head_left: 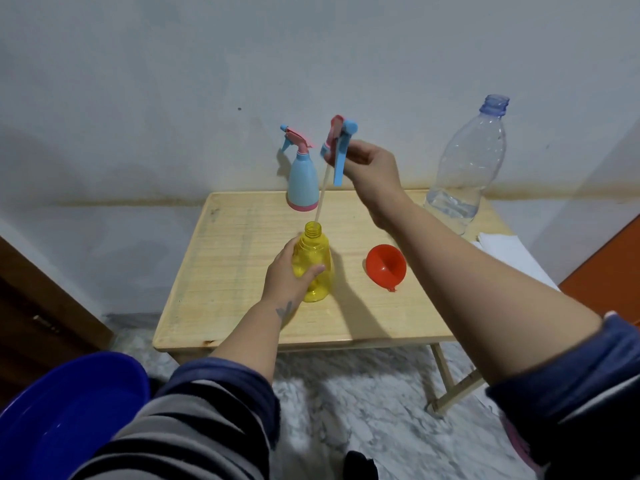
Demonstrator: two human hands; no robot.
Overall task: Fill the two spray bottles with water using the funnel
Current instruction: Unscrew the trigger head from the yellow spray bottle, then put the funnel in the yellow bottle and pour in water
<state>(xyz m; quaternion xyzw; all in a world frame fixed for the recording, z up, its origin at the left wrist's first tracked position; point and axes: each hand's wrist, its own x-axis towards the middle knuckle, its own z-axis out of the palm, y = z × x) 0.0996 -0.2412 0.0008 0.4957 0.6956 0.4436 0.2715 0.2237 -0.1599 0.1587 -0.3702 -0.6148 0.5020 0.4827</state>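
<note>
i'm watching the left hand (289, 268) gripping the yellow spray bottle (313, 261), which is standing upright and uncapped on the worktop (225, 271). the right hand (372, 168) is pinching the pink and blue sprayer head (337, 140) above it, its dip tube (321, 195) reaching down to the bottle's neck. the red funnel (386, 266) is lying just right of the bottle. the blue spray bottle (302, 178) is standing capped at the back edge, and a clear water bottle (464, 171) is standing at the back right corner.
</note>
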